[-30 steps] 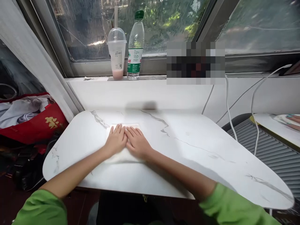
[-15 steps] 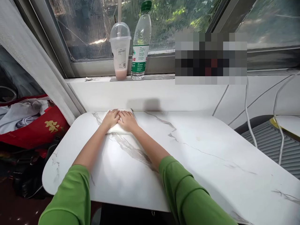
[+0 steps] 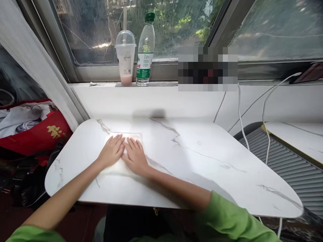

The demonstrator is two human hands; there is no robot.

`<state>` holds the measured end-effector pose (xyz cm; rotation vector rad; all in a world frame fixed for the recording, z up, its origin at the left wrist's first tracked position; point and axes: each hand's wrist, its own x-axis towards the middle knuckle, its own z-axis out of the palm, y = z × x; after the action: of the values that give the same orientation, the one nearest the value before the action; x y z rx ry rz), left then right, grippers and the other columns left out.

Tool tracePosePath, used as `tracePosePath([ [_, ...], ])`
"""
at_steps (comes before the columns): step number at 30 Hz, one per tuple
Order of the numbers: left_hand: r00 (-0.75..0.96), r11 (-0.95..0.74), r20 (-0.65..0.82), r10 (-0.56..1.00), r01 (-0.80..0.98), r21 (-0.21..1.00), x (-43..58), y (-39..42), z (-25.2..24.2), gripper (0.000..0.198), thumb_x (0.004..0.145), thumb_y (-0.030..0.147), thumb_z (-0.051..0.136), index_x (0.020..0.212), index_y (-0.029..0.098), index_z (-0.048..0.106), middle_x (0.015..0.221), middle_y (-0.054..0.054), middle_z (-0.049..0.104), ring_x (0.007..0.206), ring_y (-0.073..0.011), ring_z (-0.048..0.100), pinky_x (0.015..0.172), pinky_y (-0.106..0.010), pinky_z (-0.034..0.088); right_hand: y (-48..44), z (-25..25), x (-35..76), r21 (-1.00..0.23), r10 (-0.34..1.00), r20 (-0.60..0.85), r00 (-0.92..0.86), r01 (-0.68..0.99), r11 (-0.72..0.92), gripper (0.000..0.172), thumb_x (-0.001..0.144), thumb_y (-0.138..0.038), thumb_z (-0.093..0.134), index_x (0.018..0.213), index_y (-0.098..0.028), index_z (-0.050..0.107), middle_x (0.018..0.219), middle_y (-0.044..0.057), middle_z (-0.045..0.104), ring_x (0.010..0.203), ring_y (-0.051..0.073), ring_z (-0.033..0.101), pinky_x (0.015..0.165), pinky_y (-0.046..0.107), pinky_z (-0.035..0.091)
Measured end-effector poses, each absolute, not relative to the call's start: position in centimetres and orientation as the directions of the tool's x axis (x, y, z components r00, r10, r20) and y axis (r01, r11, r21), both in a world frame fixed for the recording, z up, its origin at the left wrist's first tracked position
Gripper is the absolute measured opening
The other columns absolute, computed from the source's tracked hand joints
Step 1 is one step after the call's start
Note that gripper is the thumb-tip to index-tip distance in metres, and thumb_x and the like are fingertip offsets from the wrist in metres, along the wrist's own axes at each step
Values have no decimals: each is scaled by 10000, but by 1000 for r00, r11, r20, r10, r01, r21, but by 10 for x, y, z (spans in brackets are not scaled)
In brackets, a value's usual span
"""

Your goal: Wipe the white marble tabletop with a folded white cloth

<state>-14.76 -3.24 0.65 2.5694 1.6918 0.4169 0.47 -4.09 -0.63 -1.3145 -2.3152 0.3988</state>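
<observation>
White cloth (image 3: 117, 168) (or similar thin sheet, can't tell exact material) lies flat on the marble-look worktop (image 3: 196, 136), L of centre, b/w front & back edges. L hand (image 3: 111, 151) & R hand (image 3: 135, 156) both rest on it, palms down, side by side; thumbs meet or nearly so. Fingers (image 3: 133, 144) are straight & flat, pointing roughly toward the wall (image 3: 108, 101): L ones fairly close tog., R ones slightly apart. No pinch on the cloth AFAICT; hold is prob. just downward pressure.

Step in hand, my read: two-handed wiping w/ the cloth pressed to the surface. Can't tell how much is done. Next stroke calls for even pressure thru both palms & hands moving tog., so cloth slides as one piece w/o bunching. Cup (image 3: 126, 64) & bottle (image 3: 144, 64) stand upright on the sill (image 3: 164, 83), well apart from the hands. Cables (image 3: 241, 114) hang nr the R end; worth avoiding on a wide sweep.
</observation>
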Motion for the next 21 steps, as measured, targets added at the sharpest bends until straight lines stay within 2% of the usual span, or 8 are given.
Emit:
tracePosePath([
  [5,375,-414,236,897,898,146,-160,-103,5,475,992,306,252,1403,143,424,1475,-113,414,1394,-224,326,1152,-480,257,-96,3,8,-608,803,126,-583,594,527,564,881,-334,508,1403,-138,426,1551,138,272,1455,238,146,1183,458,86],
  [8,378,-415,231,897,899,139,-167,-120,7,470,994,319,281,1422,167,400,1477,-103,414,1392,-228,331,1147,-483,274,-105,8,6,-685,781,101,-616,526,504,532,837,-281,549,1356,-199,469,1543,91,310,1452,214,162,1184,454,98],
  [12,380,-412,205,902,899,149,-174,-107,7,462,988,327,293,1392,156,434,1465,-116,429,1377,-244,358,1140,-482,286,-93,3,-5,-718,827,117,-549,529,453,429,841,-241,509,1269,-232,528,1492,64,404,1428,210,238,1169,463,149],
  [15,383,-420,220,897,894,155,-189,-68,7,454,969,313,301,1347,128,471,1427,-143,470,1353,-259,391,1135,-489,283,-63,-5,-25,-673,838,213,-502,547,498,379,866,-231,458,1234,-247,543,1426,56,480,1380,213,325,1144,470,198],
  [18,401,-449,252,880,877,172,-214,-12,8,422,930,273,318,1269,140,532,1375,-134,521,1303,-246,446,1119,-449,315,-17,-11,-56,-528,824,314,-471,635,564,389,900,-220,407,1271,-200,521,1405,103,487,1348,239,348,1136,469,195],
  [21,387,-445,265,883,870,213,-241,45,10,412,871,240,353,1204,130,570,1326,-129,556,1238,-239,495,1082,-399,364,33,-11,-88,-389,816,331,-475,719,576,429,940,-252,357,1336,-130,464,1436,161,438,1345,276,326,1136,484,165],
])
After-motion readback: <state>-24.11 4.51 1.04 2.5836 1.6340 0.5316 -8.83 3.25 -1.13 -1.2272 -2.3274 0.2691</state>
